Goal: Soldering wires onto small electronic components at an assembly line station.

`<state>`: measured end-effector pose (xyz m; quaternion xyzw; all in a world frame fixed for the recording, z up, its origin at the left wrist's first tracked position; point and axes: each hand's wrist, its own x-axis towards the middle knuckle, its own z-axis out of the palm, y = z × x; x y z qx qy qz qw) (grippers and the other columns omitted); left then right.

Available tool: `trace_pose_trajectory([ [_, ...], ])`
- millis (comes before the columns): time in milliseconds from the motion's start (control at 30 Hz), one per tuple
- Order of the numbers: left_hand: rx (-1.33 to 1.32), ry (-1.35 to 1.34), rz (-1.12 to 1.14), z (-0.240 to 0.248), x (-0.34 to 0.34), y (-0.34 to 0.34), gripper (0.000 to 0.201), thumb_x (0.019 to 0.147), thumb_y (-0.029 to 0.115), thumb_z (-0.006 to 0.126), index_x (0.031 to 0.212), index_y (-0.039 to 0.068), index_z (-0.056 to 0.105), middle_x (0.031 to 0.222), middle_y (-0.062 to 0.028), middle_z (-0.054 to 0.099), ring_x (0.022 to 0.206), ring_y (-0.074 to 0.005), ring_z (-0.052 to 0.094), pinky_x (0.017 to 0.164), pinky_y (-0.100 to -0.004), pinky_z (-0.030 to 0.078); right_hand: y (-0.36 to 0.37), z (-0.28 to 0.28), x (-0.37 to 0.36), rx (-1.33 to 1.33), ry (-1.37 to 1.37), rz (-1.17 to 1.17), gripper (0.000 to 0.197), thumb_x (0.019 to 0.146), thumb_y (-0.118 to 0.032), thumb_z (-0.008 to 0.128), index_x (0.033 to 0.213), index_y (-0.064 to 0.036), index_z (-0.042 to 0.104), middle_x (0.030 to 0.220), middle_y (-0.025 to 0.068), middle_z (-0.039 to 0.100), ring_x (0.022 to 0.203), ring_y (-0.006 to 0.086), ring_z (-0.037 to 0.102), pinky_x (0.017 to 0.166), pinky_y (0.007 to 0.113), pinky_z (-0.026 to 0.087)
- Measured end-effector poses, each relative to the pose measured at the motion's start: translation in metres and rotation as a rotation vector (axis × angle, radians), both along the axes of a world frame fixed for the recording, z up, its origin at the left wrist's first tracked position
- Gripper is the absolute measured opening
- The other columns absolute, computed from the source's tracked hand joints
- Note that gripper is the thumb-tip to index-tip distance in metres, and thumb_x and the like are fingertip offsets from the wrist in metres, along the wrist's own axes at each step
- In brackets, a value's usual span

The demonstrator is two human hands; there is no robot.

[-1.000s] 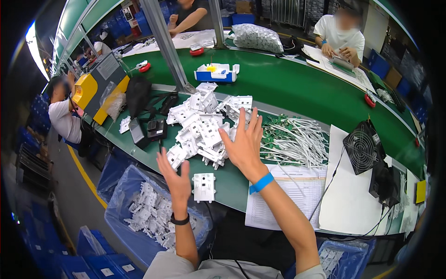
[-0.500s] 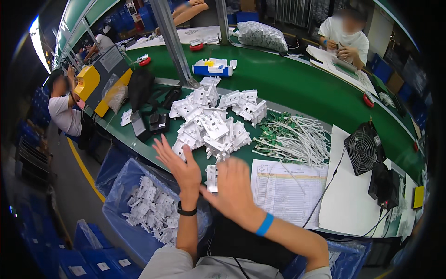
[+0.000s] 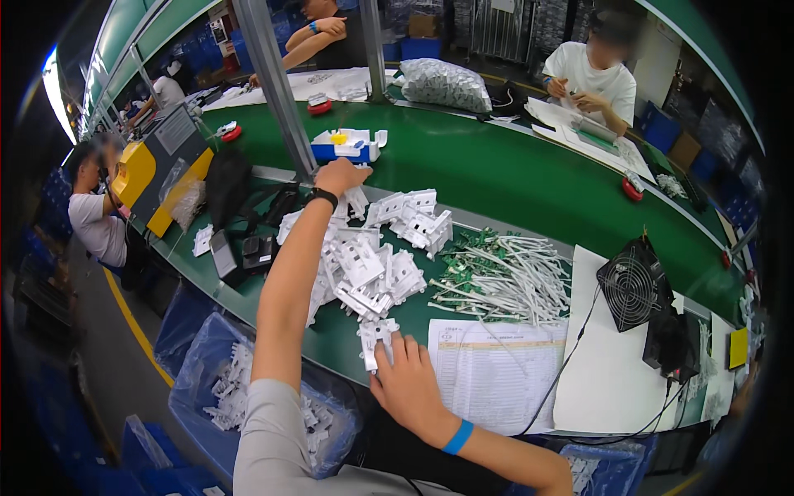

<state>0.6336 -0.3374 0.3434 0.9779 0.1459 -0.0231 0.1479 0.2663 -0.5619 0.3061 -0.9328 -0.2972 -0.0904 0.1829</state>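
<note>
A long green table (image 3: pixel 513 165) is carrying a heap of white plastic parts (image 3: pixel 368 256), a bundle of white cables on green circuit boards (image 3: pixel 504 277), a printed sheet (image 3: pixel 496 372), a black fan (image 3: pixel 633 285) on white paper, and black devices (image 3: pixel 248 248) lying toward its left end.

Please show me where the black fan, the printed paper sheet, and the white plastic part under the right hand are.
black fan (image 3: pixel 632 286), head view, on the grille centre.
printed paper sheet (image 3: pixel 496 372), head view, on its middle.
white plastic part (image 3: pixel 374 335), head view, on its upper end, above the fingers.
</note>
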Motion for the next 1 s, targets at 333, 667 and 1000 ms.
trace_pose_trajectory([
  [333,0.180,0.188,0.011,-0.014,0.052,-0.012,0.057,0.085,0.039,0.067,0.133,0.008,0.067,0.139,-0.0159,0.064,0.126,-0.0358,0.062,0.103,-0.0569,0.049,-0.009,-0.003,-0.002,0.021,0.047,0.040,0.056,0.088,-0.029,0.070,0.133,0.0005,0.055,0.132,0.0245,0.051,0.121,0.0372,0.049,0.102,0.046,0.041],
  [667,0.155,-0.073,0.126,-0.048,0.048,-0.010,0.054,0.090,0.034,0.066,0.133,0.001,0.062,0.141,-0.0279,0.052,0.130,-0.0432,0.053,0.100,-0.0536,0.053,-0.011,-0.007,-0.003,0.078,0.063,0.044,0.059,0.087,-0.028,0.073,0.136,0.0000,0.055,0.133,0.0299,0.050,0.119,0.0422,0.050,0.102,0.048,0.042],
  [1000,0.163,0.367,-0.293,0.002,0.001,0.002,0.098,0.061,0.060,0.080,0.144,0.014,0.055,0.147,-0.0243,0.053,0.134,-0.0402,0.053,0.110,-0.0480,0.044,-0.008,-0.008,-0.008,0.095,0.024,0.022,0.056,0.085,-0.025,0.074,0.131,-0.0002,0.056,0.132,0.0306,0.049,0.120,0.0426,0.048,0.104,0.049,0.040],
])
